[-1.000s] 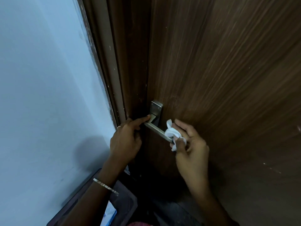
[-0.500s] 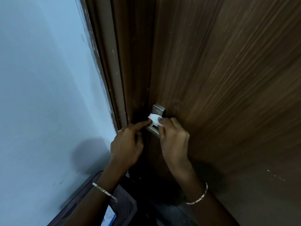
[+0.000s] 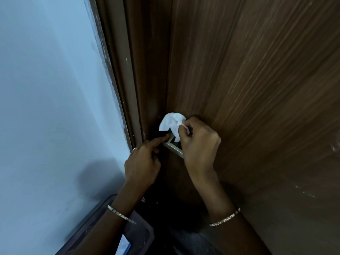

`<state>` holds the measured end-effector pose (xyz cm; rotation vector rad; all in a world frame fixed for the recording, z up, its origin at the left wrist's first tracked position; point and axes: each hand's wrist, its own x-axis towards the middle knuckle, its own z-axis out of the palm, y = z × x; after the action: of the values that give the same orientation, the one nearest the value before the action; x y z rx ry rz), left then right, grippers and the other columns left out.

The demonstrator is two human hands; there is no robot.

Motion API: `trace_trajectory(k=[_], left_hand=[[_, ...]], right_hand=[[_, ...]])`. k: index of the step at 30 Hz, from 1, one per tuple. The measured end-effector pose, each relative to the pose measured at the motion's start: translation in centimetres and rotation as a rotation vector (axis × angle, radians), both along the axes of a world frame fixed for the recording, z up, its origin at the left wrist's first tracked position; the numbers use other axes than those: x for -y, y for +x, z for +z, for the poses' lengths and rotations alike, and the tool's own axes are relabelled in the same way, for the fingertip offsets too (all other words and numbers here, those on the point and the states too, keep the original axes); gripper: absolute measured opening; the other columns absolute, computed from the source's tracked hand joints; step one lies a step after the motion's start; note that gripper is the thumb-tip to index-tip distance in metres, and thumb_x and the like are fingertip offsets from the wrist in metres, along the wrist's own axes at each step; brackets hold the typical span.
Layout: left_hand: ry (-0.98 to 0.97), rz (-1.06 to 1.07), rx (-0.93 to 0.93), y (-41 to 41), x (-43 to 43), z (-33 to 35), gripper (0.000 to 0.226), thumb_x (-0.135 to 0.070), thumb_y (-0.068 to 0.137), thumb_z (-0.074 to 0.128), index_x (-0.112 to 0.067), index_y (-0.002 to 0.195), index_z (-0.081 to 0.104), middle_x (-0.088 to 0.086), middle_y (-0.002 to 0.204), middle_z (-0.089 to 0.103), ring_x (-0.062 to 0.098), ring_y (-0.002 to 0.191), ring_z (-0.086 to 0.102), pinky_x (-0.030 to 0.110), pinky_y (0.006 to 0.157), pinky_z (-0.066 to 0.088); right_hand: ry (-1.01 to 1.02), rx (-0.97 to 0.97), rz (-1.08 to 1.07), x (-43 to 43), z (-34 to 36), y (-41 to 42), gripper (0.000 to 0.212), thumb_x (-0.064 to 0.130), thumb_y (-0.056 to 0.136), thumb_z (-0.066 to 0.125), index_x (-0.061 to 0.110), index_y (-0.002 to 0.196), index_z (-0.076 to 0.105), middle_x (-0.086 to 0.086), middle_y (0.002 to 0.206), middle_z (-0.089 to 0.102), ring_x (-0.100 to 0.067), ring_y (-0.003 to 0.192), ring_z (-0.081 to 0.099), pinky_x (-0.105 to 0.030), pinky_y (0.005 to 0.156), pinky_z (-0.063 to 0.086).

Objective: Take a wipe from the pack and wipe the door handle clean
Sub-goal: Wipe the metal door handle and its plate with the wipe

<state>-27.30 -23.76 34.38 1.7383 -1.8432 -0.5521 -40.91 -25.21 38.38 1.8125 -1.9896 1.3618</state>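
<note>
A metal lever door handle (image 3: 173, 148) sits on the dark brown wooden door (image 3: 248, 80), close to the door's left edge. My right hand (image 3: 199, 144) pinches a crumpled white wipe (image 3: 172, 124) and presses it over the handle's square base plate, which the wipe hides. My left hand (image 3: 142, 162) is beside it, its index finger stretched out and touching the handle's left end, the other fingers curled. Only a short piece of the lever shows between the two hands.
The brown door frame (image 3: 127, 80) runs up the left of the door, with a pale blue wall (image 3: 51, 107) beyond it. A dark bin or box (image 3: 136, 234) stands below my left arm with something light blue (image 3: 123, 246) in it.
My right hand slid the wipe from the lever's right end up to the base plate, and the wipe now spreads over the plate. My left index finger has stayed on the handle.
</note>
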Motion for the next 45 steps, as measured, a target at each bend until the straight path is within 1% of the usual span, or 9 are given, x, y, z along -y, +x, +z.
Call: trace_trajectory(k=[4, 10, 14, 18, 23, 29, 34, 41, 45], left_hand=[[0.002, -0.01, -0.015, 0.1, 0.0, -0.1, 0.083, -0.002, 0.076, 0.048, -0.063, 0.132, 0.043, -0.018, 0.098, 0.066, 0.014, 0.094, 0.063, 0.035, 0.069, 0.056], [0.014, -0.001, -0.028, 0.2, 0.0, -0.2, 0.076, -0.002, 0.078, 0.049, -0.057, 0.132, 0.049, -0.019, 0.099, 0.066, 0.015, 0.096, 0.063, 0.037, 0.075, 0.057], [0.032, 0.005, -0.025, 0.1, -0.1, -0.2, 0.075, -0.001, 0.079, 0.049, -0.053, 0.132, 0.051, -0.019, 0.1, 0.067, 0.014, 0.099, 0.064, 0.034, 0.076, 0.056], [0.053, -0.001, -0.025, 0.1, 0.0, -0.1, 0.086, -0.002, 0.073, 0.047, -0.065, 0.13, 0.041, -0.022, 0.094, 0.064, 0.01, 0.094, 0.062, 0.033, 0.072, 0.056], [0.05, -0.006, -0.02, 0.0, -0.1, 0.0, 0.086, -0.002, 0.075, 0.049, -0.065, 0.132, 0.038, -0.021, 0.095, 0.067, 0.014, 0.091, 0.064, 0.031, 0.067, 0.054], [0.033, 0.012, -0.008, -0.1, -0.1, -0.1, 0.077, -0.004, 0.08, 0.051, -0.059, 0.133, 0.044, -0.019, 0.099, 0.07, 0.013, 0.091, 0.064, 0.025, 0.065, 0.046], [0.045, -0.009, -0.047, 0.2, 0.0, -0.3, 0.08, -0.002, 0.079, 0.051, -0.06, 0.133, 0.044, -0.02, 0.093, 0.066, 0.004, 0.084, 0.058, 0.019, 0.059, 0.044], [0.037, 0.018, 0.017, -0.2, -0.3, -0.1, 0.078, -0.006, 0.079, 0.05, -0.059, 0.136, 0.039, -0.018, 0.099, 0.068, 0.016, 0.098, 0.063, 0.029, 0.07, 0.05], [0.045, 0.012, -0.012, -0.1, -0.3, -0.2, 0.084, -0.005, 0.077, 0.05, -0.066, 0.134, 0.036, -0.02, 0.091, 0.064, 0.013, 0.093, 0.061, 0.036, 0.074, 0.056]], right_hand=[[0.013, -0.013, 0.012, 0.0, -1.0, 0.4, 0.006, 0.012, 0.084, 0.076, 0.009, 0.086, 0.071, -0.002, 0.077, 0.072, -0.012, 0.061, 0.067, -0.018, 0.053, 0.046], [0.281, -0.042, -0.07, -0.6, -3.3, -0.3, 0.007, 0.023, 0.085, 0.073, 0.017, 0.082, 0.071, -0.002, 0.072, 0.074, -0.021, 0.06, 0.07, -0.032, 0.056, 0.056], [0.201, -0.024, -0.079, -0.4, -1.6, 0.0, 0.007, 0.02, 0.08, 0.076, 0.017, 0.082, 0.071, 0.001, 0.072, 0.074, -0.018, 0.06, 0.071, -0.027, 0.054, 0.052], [0.018, 0.028, 0.042, -0.4, 0.0, 0.3, 0.027, 0.01, 0.082, 0.073, 0.015, 0.109, 0.07, -0.004, 0.09, 0.072, -0.017, 0.072, 0.07, -0.031, 0.061, 0.058], [0.13, -0.249, 0.036, 0.8, 0.8, 1.7, 0.032, 0.012, 0.084, 0.074, 0.013, 0.115, 0.071, -0.01, 0.114, 0.064, -0.014, 0.065, 0.068, -0.017, 0.057, 0.047], [0.264, -0.417, 0.009, -0.3, -0.2, 1.8, 0.057, 0.023, 0.082, 0.075, 0.02, 0.136, 0.057, -0.008, 0.128, 0.057, -0.011, 0.07, 0.065, -0.019, 0.054, 0.047], [0.27, -0.391, -0.045, -1.5, -0.6, 0.8, 0.061, 0.014, 0.075, 0.078, 0.022, 0.133, 0.061, -0.008, 0.118, 0.063, -0.015, 0.061, 0.063, -0.025, 0.045, 0.043], [0.314, -0.483, -0.052, 0.4, 0.6, 2.5, 0.042, 0.03, 0.08, 0.077, 0.021, 0.119, 0.068, -0.012, 0.124, 0.065, -0.012, 0.049, 0.063, -0.022, 0.042, 0.039], [0.274, -0.443, -0.111, -1.4, 0.4, 0.9, 0.037, 0.024, 0.076, 0.078, 0.02, 0.113, 0.072, -0.008, 0.116, 0.068, -0.019, 0.049, 0.064, -0.023, 0.043, 0.035]])
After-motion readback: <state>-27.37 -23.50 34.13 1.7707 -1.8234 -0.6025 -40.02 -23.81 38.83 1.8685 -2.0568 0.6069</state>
